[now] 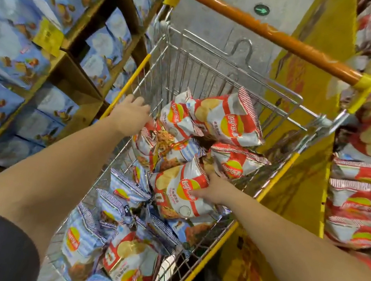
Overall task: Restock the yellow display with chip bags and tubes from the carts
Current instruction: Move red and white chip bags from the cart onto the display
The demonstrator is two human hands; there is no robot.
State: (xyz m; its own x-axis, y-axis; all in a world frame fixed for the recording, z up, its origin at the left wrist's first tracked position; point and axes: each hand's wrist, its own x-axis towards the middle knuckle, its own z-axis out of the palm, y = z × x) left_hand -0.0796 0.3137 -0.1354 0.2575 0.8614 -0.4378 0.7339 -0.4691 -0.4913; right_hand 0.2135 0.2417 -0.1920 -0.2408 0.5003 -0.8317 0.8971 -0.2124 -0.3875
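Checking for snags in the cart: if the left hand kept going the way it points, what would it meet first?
Probably the red-and-white chip bag lying just beyond the left hand inside the cart; depth is hard to judge.

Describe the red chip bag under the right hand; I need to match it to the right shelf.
The red chip bag is a shiny foil-look pouch, white with a broad red band, a round yellow-and-red logo and a pictured pale chip. Its crimped ends are red-and-white striped. It looks puffed and sealed, lying tilted on top of other bags in the wire cart, near the cart's right side. The right hand grips its right edge, thumb on the printed face. Blue-striped bags lie against its left side.
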